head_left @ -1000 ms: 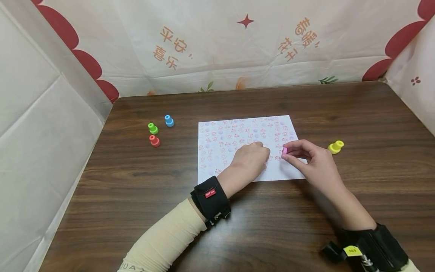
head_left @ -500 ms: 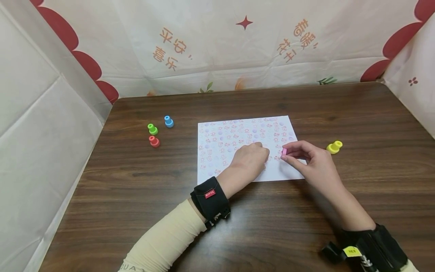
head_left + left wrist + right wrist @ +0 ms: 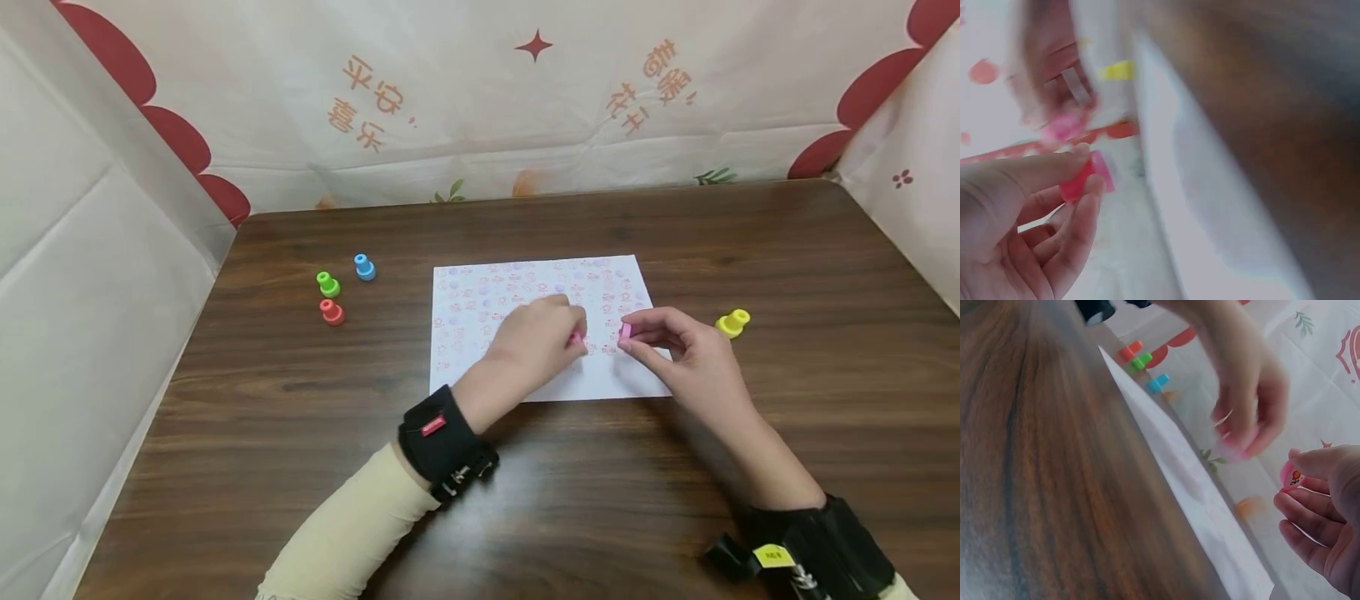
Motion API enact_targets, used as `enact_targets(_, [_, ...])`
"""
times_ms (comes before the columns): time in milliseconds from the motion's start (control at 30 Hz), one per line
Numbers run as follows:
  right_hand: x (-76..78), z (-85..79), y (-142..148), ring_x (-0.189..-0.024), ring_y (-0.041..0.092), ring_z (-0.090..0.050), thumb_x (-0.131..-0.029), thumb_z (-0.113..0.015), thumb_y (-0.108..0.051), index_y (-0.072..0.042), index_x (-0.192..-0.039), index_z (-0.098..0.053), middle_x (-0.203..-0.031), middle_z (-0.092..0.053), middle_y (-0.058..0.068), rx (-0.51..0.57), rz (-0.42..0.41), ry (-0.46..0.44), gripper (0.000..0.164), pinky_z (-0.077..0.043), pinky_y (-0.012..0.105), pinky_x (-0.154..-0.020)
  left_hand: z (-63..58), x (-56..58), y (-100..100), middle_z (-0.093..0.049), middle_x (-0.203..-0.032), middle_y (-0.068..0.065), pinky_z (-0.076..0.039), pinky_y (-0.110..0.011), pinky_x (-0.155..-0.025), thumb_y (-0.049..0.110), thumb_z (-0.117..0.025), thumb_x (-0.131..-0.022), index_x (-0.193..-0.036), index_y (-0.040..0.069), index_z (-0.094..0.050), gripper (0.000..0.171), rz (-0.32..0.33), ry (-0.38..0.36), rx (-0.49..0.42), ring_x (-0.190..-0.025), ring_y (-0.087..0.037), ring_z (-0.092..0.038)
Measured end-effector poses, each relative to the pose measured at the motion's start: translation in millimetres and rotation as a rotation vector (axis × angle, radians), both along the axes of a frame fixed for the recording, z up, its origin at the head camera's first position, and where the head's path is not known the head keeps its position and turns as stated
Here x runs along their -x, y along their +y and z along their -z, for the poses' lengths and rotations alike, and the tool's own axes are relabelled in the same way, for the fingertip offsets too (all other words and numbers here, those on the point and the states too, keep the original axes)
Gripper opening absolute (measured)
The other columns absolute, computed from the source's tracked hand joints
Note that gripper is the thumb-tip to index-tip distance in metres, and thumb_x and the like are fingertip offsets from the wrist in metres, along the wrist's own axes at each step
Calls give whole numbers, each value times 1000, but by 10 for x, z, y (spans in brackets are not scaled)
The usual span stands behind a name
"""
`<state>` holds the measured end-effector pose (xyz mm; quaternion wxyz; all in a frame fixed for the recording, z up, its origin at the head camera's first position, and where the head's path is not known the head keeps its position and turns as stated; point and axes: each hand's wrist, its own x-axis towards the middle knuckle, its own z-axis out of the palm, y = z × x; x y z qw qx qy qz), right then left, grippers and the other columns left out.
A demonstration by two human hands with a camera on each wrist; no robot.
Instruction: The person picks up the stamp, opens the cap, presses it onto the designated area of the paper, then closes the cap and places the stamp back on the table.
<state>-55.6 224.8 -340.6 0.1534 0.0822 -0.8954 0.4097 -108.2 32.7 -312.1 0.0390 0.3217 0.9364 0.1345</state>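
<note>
A white sheet of paper (image 3: 600, 383), printed with many small red and purple stamp marks, lies on the dark wooden table. Over its middle my left hand (image 3: 536, 337) pinches a pink toy stamp (image 3: 1079, 184) between thumb and fingers. Just to the right, my right hand (image 3: 693, 354) pinches a small pink cap (image 3: 1292, 476) with a little picture on its round face. The two pink pieces are close together but apart. From the head view, most of the left hand's stamp is hidden behind the fingers.
Green (image 3: 327, 284), red (image 3: 332, 312) and blue (image 3: 364, 267) toy stamps stand at the left of the table. A yellow stamp (image 3: 732, 323) lies right of the paper, behind the right hand. A printed white curtain (image 3: 480, 100) hangs beyond the table's back edge.
My left hand has shifted slightly left and turned, and the pink stamp in it now shows at its fingertips. The right hand stays nearly in place with the cap.
</note>
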Motion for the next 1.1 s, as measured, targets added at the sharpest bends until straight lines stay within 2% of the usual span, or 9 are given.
enact_targets(100, [-3,-58,-15,-74,-6,-60,-74,-80,-2,-2,-101,-69,-85,-73,11,-1,-5,42,29,-45,-1,-65,-166,-13,-158,-57,-86,5,-50,-24,-66,31,-69,-87,-94,18,-68,14,-28,12,-156,-76,-9,-52])
enact_targets(200, [-11,-117,-42,-74,-5,-61,-73,-80,-2,-4,-100,-69,-83,-71,3,-4,-11,80,28,-45,0,-63,-264,-36,-305,-57,-88,6,-50,-23,-67,30,-71,-86,-94,19,-67,15,-39,-23,-319,-77,-7,-54])
enact_targets(267, [-17,-155,-73,-75,-4,-62,-74,-80,-3,-4,-100,-69,-83,-70,0,-3,-21,96,28,-46,1,-66,-285,-51,-384,-59,-90,6,-53,-23,-71,29,-73,-84,-94,18,-67,16,-35,-54,-426,-78,-5,-57])
enact_targets(433, [-38,-230,-183,-77,-2,-64,-73,-80,-2,-4,-100,-70,-85,-73,7,25,-68,109,29,-48,2,-76,-227,-66,-493,-66,-93,1,-57,-25,-77,21,-74,-83,-95,12,-68,16,-10,-94,-625,-83,-8,-62])
enact_targets(533, [-53,-245,-249,-78,-2,-63,-74,-79,-3,-4,-101,-70,-86,-73,10,35,-97,106,29,-48,2,-77,-155,-85,-528,-68,-96,-1,-59,-27,-76,15,-74,-83,-95,11,-66,15,-24,-133,-693,-87,-9,-64])
enact_targets(767, [-78,-221,-361,-78,1,-64,-75,-79,-5,-8,-102,-70,-86,-73,4,34,-152,94,29,-50,4,-75,21,-143,-589,-68,-101,-2,-60,-32,-69,10,-73,-84,-96,10,-65,15,-92,-319,-801,-88,-10,-68])
enact_targets(967, [-84,-171,-421,-80,4,-66,-73,-80,-4,-7,-102,-69,-90,-74,5,29,-187,52,31,-51,5,-76,98,-193,-612,-67,-105,-6,-59,-33,-66,8,-73,-84,-97,7,-65,15,-98,-394,-869,-89,-14,-68])
enact_targets(1100, [-83,-149,-460,-83,7,-68,-74,-80,-7,-8,-102,-68,-93,-74,5,23,-201,31,31,-51,6,-78,140,-213,-614,-67,-106,-11,-60,-38,-69,6,-73,-83,-98,4,-64,17,-85,-420,-908,-90,-20,-68])
